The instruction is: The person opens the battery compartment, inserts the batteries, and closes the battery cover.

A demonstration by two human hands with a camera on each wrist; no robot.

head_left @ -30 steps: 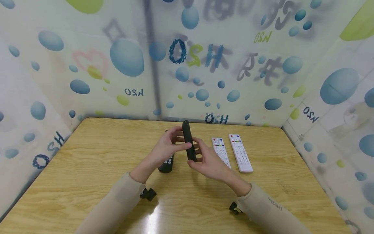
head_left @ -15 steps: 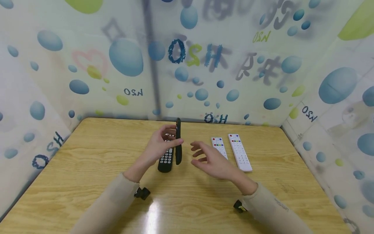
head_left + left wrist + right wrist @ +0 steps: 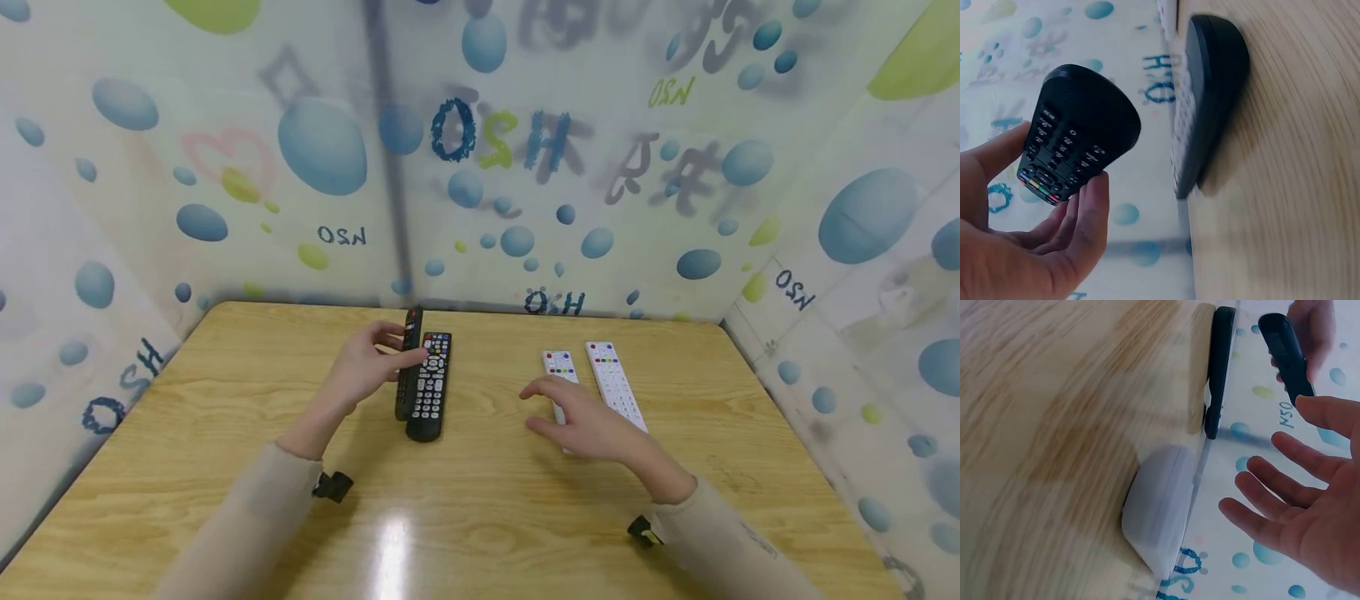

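Observation:
My left hand (image 3: 365, 364) grips a black remote control (image 3: 409, 367) between thumb and fingers, tilted up above the table. In the left wrist view this held remote (image 3: 1072, 134) shows dark keys and a row of coloured buttons near its far end. Just to its right, a second black remote (image 3: 431, 392) with pale keys lies face up on the wooden table. My right hand (image 3: 588, 421) hovers over the near part of a white remote (image 3: 559, 363), its fingers loosely spread and holding nothing. The right wrist view shows that hand (image 3: 1316, 500) apart from everything.
Another white remote (image 3: 617, 387) lies right of the first, partly behind my right hand. The wooden table (image 3: 480, 517) ends at a back wall (image 3: 480, 208) with printed blue and green drops. A small dark device (image 3: 332, 486) sits at each sleeve cuff.
Both hands held the black remote a second ago. My right hand has let go and moved right. The left has carried the remote left, past the other black one, turning its face into view.

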